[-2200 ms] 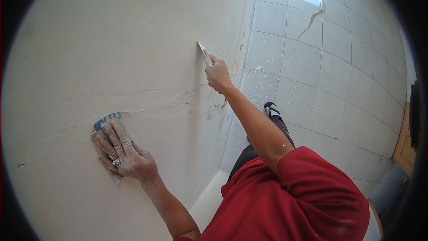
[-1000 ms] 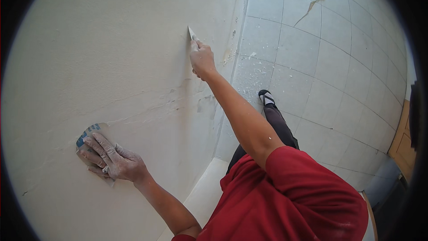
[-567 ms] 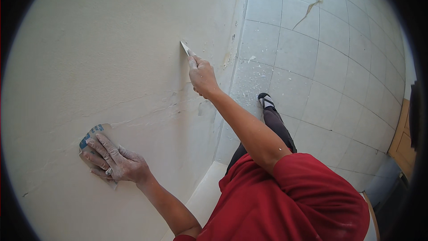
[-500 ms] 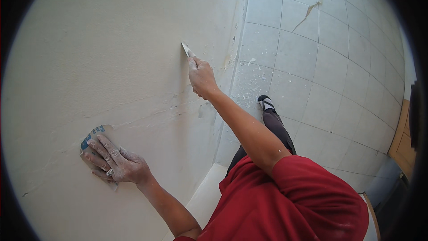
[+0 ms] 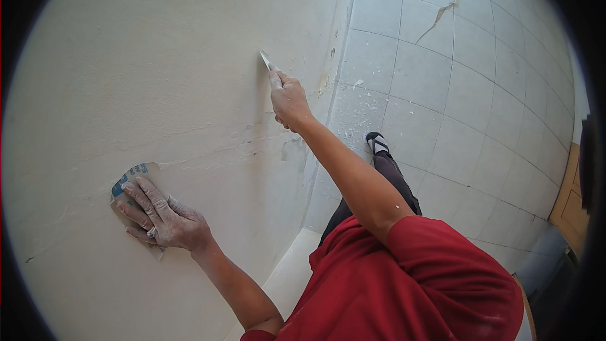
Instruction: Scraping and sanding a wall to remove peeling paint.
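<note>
My right hand [image 5: 290, 101] is wrapped around the handle of a putty knife [image 5: 267, 63]. The thin blade points up and away, its edge at or close to the pale wall [image 5: 158, 69]. Lower and to the left, my left hand [image 5: 170, 221] lies with its dusty fingers spread over a curved sheet of sandpaper [image 5: 124, 183], pressing it to the wall. Blue print shows on the backing of the sheet, and a ring sits on one finger. White dust coats this hand. A rough ridge line [image 5: 208, 155] runs across the wall between my hands.
Grey floor tiles [image 5: 423, 107] meet the wall on the right, with white flakes [image 5: 360, 110] scattered along its foot. My shoe [image 5: 377, 143] stands beside them. A limp strip [image 5: 442, 12] lies farther off. A wooden door [image 5: 569, 199] is at the far right.
My left hand and the sandpaper have slid slightly up and left along the wall. My right hand with the putty knife has shifted a little up and right.
</note>
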`<state>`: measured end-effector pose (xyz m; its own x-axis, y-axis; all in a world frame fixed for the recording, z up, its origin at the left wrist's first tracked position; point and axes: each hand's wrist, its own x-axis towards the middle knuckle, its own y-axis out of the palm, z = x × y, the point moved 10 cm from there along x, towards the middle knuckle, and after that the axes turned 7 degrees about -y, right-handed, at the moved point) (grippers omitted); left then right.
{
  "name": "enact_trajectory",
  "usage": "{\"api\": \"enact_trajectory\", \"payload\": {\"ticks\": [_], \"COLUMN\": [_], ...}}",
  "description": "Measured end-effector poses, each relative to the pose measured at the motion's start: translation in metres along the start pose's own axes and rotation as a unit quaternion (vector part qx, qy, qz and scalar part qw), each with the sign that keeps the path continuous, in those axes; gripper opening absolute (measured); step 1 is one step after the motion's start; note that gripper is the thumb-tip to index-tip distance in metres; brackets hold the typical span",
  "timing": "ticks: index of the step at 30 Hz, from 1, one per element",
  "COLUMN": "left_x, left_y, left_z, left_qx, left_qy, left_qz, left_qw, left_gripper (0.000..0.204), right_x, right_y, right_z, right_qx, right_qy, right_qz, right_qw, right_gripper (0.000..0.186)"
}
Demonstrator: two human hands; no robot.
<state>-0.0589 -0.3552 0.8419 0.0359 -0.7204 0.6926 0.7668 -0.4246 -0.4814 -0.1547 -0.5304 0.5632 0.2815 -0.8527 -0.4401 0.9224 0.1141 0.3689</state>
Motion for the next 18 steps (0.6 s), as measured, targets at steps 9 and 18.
{"api": "enact_trajectory", "payload": {"ticks": [9, 18], "left_x": [0.001, 0.0], "left_y": [0.004, 0.005], "left_z": [-0.003, -0.007], "left_qx": [0.0, 0.052], "left_qy": [0.0, 0.002], "left_qz": [0.006, 0.005], "left_qw": [1.0, 0.999], "left_gripper": [0.044, 0.048], "right_x": [0.027, 0.047], "right_y": [-0.014, -0.034], "right_z": [-0.004, -0.01], "right_qx": [-0.025, 0.004], "right_qy": [-0.004, 0.026], "right_qz": [-0.035, -0.053], "right_qw": [0.999, 0.998], "right_gripper": [0.046, 0.045]}}
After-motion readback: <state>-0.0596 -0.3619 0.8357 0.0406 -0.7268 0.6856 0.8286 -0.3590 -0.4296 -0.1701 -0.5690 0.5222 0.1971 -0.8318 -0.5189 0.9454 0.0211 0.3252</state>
